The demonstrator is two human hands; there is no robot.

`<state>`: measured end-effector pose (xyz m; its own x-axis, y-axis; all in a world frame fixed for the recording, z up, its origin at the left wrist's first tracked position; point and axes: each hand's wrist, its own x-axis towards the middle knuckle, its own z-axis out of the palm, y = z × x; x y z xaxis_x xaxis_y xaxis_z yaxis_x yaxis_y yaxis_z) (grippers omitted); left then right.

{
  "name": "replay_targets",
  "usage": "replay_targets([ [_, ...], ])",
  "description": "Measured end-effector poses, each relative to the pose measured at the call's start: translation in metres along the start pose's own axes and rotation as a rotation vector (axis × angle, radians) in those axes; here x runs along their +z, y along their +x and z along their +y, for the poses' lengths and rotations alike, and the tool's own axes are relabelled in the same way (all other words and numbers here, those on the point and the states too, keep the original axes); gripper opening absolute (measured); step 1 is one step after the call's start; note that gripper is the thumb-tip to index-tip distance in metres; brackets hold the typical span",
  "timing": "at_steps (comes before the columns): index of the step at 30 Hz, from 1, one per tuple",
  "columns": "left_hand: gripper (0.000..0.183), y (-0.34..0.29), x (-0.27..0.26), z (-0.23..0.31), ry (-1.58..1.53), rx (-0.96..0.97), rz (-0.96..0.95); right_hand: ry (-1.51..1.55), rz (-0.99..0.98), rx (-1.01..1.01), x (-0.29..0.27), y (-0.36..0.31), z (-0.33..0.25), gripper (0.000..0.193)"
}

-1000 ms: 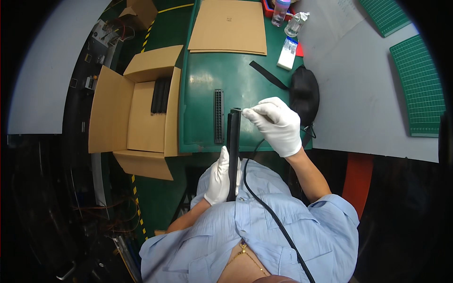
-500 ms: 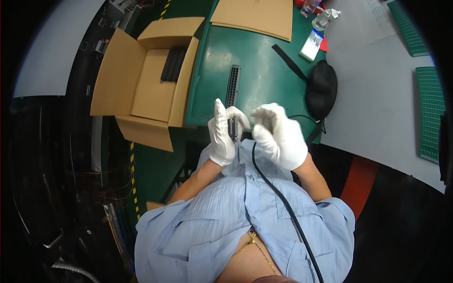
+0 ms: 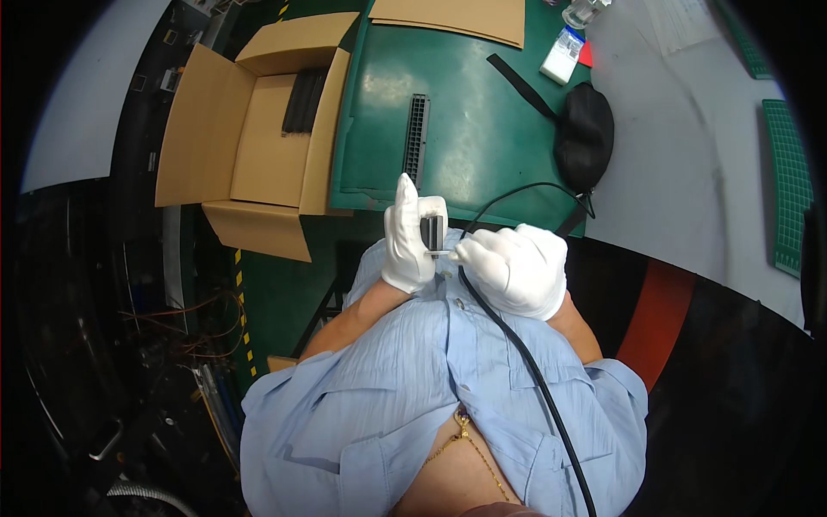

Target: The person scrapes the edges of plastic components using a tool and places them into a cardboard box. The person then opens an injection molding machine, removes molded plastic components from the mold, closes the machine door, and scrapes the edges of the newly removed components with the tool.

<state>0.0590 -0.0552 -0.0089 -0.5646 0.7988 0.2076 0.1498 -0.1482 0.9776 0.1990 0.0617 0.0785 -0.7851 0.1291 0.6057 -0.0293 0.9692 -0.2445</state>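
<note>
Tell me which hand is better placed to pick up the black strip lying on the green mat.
Left, probably. The left hand sits just below the black strip, though it grips a dark part. The right hand lies farther right, holding a small tool.

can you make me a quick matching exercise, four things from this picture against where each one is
Things:
1. black ridged strip
2. black pouch
3. cardboard box
4. small dark part

Places:
A. open, off the left edge of the green table
B. pinched in the left hand, with the right hand at its lower end
C. lying alone on the middle of the green mat
D. at the mat's right edge, where it meets the grey surface

Pairs: 1-C, 2-D, 3-A, 4-B
</note>
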Motion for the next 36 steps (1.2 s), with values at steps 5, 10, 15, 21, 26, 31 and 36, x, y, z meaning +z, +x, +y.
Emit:
replay_targets([
  [5,0.068,0.012,-0.001,0.029,-0.173,-0.250,-0.062,0.108,0.018,0.061,-0.004,-0.008,-0.005,0.029],
  [10,0.072,0.007,0.006,0.034,-0.082,-0.242,-0.040,0.004,0.044,0.102,0.001,-0.007,0.002,0.028],
  [15,0.066,0.006,0.010,0.033,0.028,-0.069,0.011,0.027,0.009,0.206,0.004,-0.003,0.010,0.023],
  [21,0.081,0.029,0.004,0.026,0.394,0.311,-0.144,0.734,-0.695,1.092,0.005,0.013,0.014,0.049],
  [26,0.066,0.089,-0.018,0.045,0.618,0.481,0.023,0.613,-0.161,0.858,0.018,0.020,0.008,0.033],
  [31,0.058,0.077,-0.025,0.043,-0.458,-0.292,0.337,0.251,0.060,0.497,0.034,0.023,-0.004,0.023],
  [36,0.039,0.071,-0.016,0.039,-0.716,-0.582,0.348,0.369,-0.237,0.392,0.027,0.018,-0.002,0.030],
])
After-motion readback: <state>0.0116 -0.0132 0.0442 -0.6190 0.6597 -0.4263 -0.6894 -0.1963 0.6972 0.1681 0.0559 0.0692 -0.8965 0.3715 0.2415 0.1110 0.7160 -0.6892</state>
